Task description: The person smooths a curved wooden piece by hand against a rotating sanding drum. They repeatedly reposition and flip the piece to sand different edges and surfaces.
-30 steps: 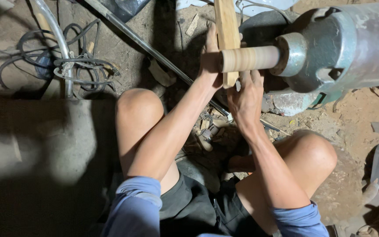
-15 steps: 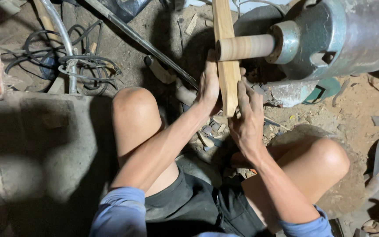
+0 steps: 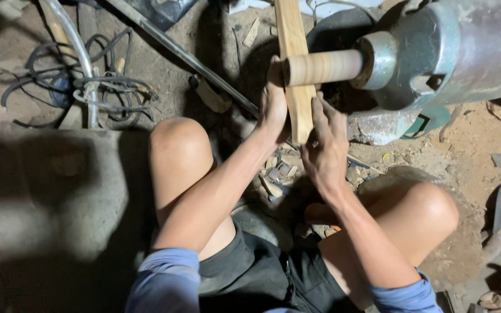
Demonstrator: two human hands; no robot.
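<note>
1. Nearest are the person's bare knees, dark shorts and blue sleeves, seated on the dirt floor (image 3: 476,145).
2. The left hand (image 3: 273,113) has its grip closed on the left edge of a pale wooden slat (image 3: 297,75); the right hand (image 3: 326,145) has its grip wrapped around the slat's lower end.
3. The slat stands nearly upright, crossing beneath a tan cylindrical drum (image 3: 323,68) on a grey-green motor (image 3: 459,52).
4. Wood offcuts (image 3: 276,174) lie on the floor between the knees.
5. At left, a grey concrete block (image 3: 42,197).
6. Farther off, tangled black cables (image 3: 88,87) and a slanted metal bar (image 3: 192,61); no labels are legible.
</note>
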